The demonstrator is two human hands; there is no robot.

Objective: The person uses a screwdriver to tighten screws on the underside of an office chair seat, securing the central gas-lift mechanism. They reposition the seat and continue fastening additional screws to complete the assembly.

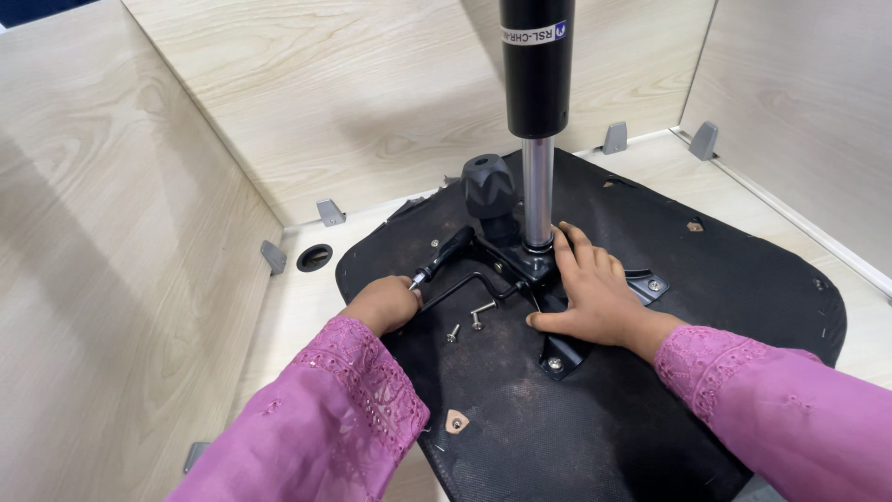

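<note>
Lying on wooden desk (307,307), chair seat (650,409)

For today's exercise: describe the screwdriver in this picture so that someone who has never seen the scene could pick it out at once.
Start at the black seat underside with the upright gas cylinder. Left of the cylinder's foot, the screwdriver lies slanted, its tip at the left hand. Unlike the rounded knob behind and the loose screws nearby, it has a slim black handle.

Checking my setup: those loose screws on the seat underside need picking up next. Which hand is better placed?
Left. The left hand rests right beside the loose screws, though it seems to hold a screwdriver. The right hand presses flat on the metal plate.
</note>
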